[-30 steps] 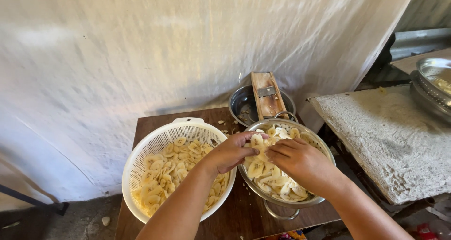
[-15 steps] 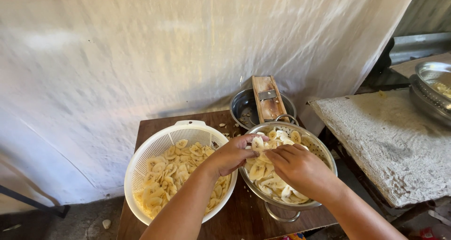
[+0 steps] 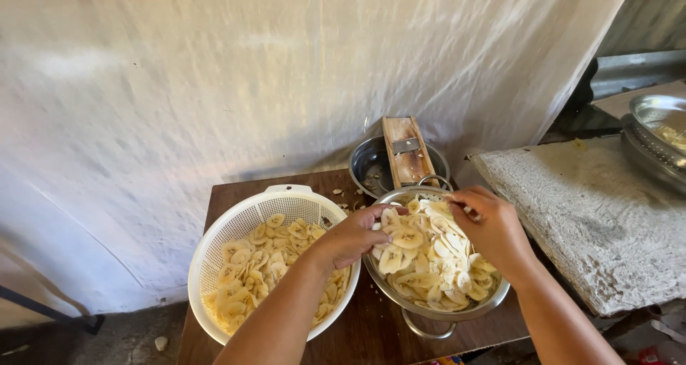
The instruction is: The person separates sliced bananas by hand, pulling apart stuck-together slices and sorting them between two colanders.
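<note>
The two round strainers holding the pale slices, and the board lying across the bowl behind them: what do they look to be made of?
The white perforated colander looks like matte moulded plastic, thick-rimmed. The shiny silver strainer under both hands seems to be stainless steel: mirror-like, with a wire loop handle. The brown slicer board looks like worn bare wood with a small metal blade set in it.
</note>
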